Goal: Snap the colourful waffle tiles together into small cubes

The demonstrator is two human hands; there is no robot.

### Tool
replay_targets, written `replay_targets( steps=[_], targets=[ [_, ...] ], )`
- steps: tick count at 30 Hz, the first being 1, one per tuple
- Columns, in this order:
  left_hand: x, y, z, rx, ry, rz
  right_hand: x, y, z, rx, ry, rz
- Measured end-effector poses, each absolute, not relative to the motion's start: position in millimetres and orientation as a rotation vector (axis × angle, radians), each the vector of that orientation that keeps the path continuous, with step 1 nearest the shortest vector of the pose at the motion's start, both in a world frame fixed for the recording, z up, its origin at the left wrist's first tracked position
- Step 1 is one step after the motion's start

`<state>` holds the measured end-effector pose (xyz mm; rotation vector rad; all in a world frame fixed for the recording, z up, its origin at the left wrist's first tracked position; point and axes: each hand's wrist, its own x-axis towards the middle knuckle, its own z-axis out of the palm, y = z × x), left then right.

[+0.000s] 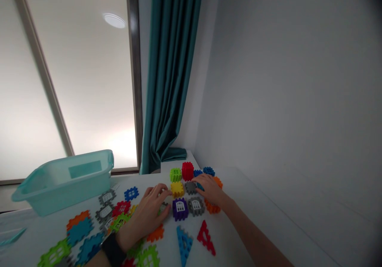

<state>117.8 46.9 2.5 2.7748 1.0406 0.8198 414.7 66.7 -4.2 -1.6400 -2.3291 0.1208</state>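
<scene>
Stacks of toothed plastic tiles stand in rows on the white table (235,231): a green stack (175,174), a red stack (188,171), a yellow stack (177,189), a grey stack (190,188), a purple window stack (180,209) and a grey window stack (196,206). My left hand (152,209) is beside the yellow and purple stacks, fingers apart over a partly hidden tile. My right hand (209,187) reaches over the right side of the rows, its fingertips at a blue piece beside the grey stack; its grip is unclear.
A teal tub (68,179) stands at the back left. Loose tiles, among them a blue one (131,193) and a red one (121,208), spread over the left. A blue triangle (184,245) and a red triangle (205,237) lie in front. A wall borders the right.
</scene>
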Motion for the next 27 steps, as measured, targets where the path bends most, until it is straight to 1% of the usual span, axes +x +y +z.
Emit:
replay_targets(
  steps=[8, 16, 27],
  targets=[
    [113, 45, 13, 2.792, 1.042, 0.739, 395, 48, 5, -1.504, -2.316, 0.083],
    [80, 46, 14, 2.809, 1.169, 0.684, 339, 30, 21, -1.314, -2.353, 0.049],
    [4, 38, 13, 2.758, 1.418, 0.595, 261, 28, 29, -1.149, -2.451, 0.226]
  ],
)
